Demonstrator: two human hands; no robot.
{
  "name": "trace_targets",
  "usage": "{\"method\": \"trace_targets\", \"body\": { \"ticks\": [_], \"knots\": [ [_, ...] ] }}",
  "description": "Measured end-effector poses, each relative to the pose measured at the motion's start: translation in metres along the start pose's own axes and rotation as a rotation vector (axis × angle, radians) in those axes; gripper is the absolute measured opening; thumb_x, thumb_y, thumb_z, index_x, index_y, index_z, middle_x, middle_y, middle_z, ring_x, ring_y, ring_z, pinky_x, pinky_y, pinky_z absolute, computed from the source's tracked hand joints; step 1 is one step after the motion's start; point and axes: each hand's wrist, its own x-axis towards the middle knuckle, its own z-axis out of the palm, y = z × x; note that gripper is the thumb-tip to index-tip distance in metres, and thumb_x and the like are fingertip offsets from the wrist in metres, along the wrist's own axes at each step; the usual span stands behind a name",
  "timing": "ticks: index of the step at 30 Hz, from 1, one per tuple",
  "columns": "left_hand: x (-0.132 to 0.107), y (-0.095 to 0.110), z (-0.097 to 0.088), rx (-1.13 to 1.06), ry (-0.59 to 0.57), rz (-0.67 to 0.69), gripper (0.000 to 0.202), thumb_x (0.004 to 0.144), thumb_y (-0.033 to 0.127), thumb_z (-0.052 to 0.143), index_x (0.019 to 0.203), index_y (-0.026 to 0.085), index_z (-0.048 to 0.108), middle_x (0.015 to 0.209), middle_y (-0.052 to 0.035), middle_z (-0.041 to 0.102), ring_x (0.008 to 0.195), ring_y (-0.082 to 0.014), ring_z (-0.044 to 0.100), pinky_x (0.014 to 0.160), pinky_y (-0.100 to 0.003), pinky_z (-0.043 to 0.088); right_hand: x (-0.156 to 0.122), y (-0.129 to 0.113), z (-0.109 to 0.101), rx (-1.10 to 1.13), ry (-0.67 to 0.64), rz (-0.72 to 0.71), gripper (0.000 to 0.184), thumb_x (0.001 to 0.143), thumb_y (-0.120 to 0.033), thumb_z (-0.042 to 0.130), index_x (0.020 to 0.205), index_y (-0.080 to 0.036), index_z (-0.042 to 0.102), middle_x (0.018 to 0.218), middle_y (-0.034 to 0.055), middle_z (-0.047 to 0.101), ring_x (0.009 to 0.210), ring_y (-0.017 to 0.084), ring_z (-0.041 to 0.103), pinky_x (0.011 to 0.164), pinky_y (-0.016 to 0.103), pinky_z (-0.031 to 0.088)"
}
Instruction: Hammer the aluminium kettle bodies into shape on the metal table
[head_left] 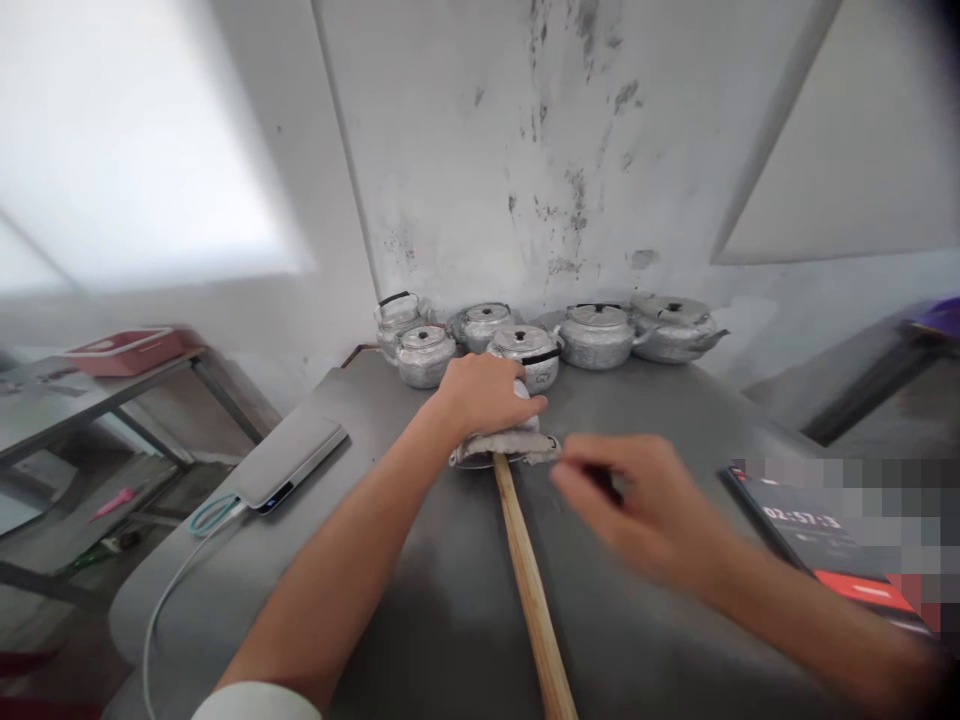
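Observation:
My left hand (484, 392) is closed over a whitish rounded object (529, 420), which it largely covers. Under that hand lies an off-white, rumpled cloth (514, 443), resting over a thin metal rim (480, 463). From beneath the cloth a long wooden stick (529, 580) runs toward me across the table. To the right, my right hand (630, 500) is curled, thumb and fingers together, close beside the cloth's right end. Whether anything small is pinched in it cannot be made out, and it is slightly blurred.
Several dented aluminium kettles (598, 337) line the back of the grey table (420, 600). At left lies a power bank (292, 460) with a cable (169, 590). A phone (795, 530) showing a timer is at right. A pink basket (126, 352) sits on a side table.

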Motion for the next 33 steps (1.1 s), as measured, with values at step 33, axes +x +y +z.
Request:
{"method": "trace_targets", "body": {
  "ticks": [33],
  "knots": [
    [-0.014, -0.01, -0.033, -0.367, -0.177, 0.189, 0.049, 0.089, 0.044, 0.06, 0.135, 0.024, 0.065, 0.143, -0.0028, 0.063, 0.129, -0.0254, 0.058, 0.107, -0.031, 0.046, 0.008, 0.019, 0.056, 0.755, -0.271, 0.601, 0.015, 0.088, -0.021, 0.055, 0.102, -0.017, 0.06, 0.063, -0.0049, 0.059, 0.035, 0.009, 0.052, 0.036, 0.021, 0.04]
  ]
}}
